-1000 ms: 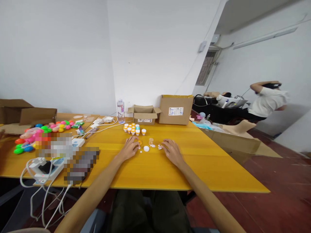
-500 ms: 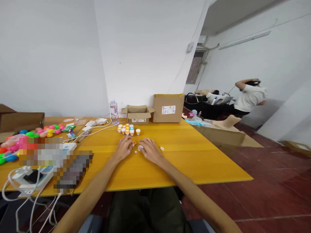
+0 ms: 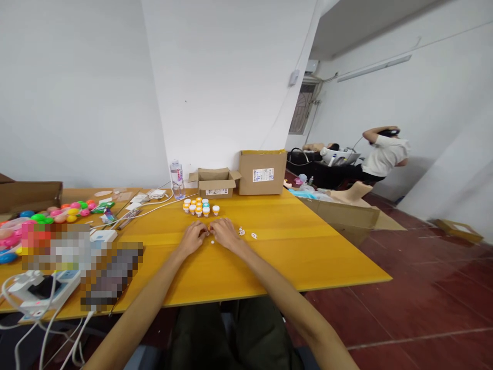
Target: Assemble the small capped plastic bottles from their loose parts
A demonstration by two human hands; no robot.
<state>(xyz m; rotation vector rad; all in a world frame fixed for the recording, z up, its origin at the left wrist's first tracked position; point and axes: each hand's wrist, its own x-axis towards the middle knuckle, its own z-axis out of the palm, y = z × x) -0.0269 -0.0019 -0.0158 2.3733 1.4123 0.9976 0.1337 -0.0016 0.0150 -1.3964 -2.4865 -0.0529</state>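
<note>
On the yellow surface (image 3: pixel 308 252), your left hand (image 3: pixel 194 237) and right hand (image 3: pixel 224 234) meet with fingers curled, small white parts (image 3: pixel 242 231) just beside the right one; whether they grip anything cannot be told.

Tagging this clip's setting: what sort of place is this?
Likely a small workshop or assembly room: yellow worktable, cardboard boxes, a cluster of small orange-and-white parts, another person behind.

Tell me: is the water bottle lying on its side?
No, the water bottle stands upright on the yellow table, just left of the small open cardboard box.
</note>
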